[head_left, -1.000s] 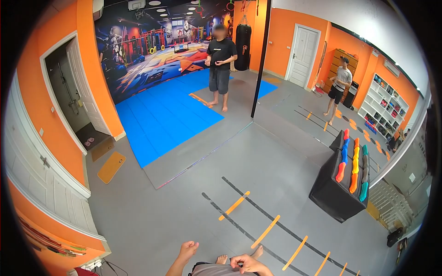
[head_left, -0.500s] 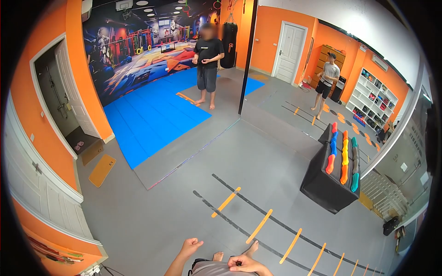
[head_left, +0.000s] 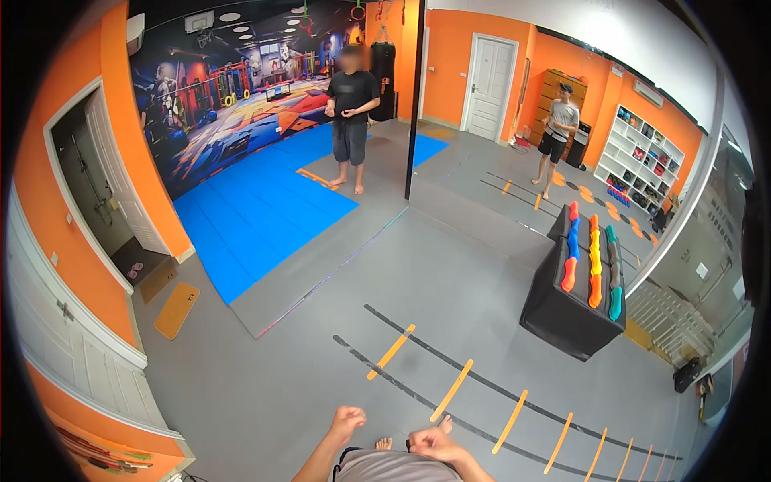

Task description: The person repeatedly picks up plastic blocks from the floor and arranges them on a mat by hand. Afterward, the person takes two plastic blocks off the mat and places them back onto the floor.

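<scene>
Both my hands are in front of my grey shirt at the lower edge of the view. My left hand is curled into a loose fist, and nothing shows in it. Beside it, on the other side of my body, my right hand is also closed, its fingers bent inward; a dark patch by its fingers is too small to make out. My bare feet show on the grey floor below, close to the near end of a floor ladder with orange rungs and black side lines.
A person in black stands by the blue mat. At right, a black box bears several coloured wavy strips. A large mirror reflects a person in grey. An orange mat lies by the left doorway.
My hands have risen, and the right one has lifted away from my shirt front. My feet have shifted slightly. The room has slid a little leftward in view.
</scene>
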Demonstrator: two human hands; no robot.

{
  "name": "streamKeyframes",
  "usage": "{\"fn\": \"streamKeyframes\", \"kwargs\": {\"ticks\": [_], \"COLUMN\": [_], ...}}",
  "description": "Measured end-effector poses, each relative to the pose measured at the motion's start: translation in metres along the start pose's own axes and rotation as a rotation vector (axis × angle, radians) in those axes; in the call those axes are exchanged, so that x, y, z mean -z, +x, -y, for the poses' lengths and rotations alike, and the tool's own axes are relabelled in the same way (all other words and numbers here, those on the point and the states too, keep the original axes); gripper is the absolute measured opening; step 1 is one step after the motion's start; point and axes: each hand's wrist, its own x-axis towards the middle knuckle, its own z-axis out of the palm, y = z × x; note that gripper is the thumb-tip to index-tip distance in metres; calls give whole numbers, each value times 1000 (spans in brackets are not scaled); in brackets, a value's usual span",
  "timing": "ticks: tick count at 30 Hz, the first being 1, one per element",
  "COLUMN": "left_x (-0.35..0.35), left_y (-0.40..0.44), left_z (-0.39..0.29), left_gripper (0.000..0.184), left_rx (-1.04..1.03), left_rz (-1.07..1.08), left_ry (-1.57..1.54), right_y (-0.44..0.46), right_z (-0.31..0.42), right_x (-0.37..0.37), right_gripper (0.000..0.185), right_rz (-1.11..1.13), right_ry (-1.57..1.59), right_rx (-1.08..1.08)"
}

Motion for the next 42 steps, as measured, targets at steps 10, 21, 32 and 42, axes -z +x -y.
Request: {"fn": "streamKeyframes", "kwargs": {"ticks": [10,21,32,42], "left_x": [-253,-387,-371,-337], "left_y": [22,-61,31,-91], "left_z": [-255,-320,-275,-366], "left_gripper": [40,37,41,48], "left_rx": [-633,-1159,-1183,-2191], "left_rz": [1185,1496,1077,744], "left_ry": [-436,-1026,-378,215], "right_y": [24,-34,-27,-125], "right_z": [291,385,362,199], "right_x": [30,15,142,295], "right_gripper": [29,29,33,33], "right_rz": [275,1097,856,283], "right_ry": [155,425,118,305], "right_rx": [925,1478,1213,453]}}
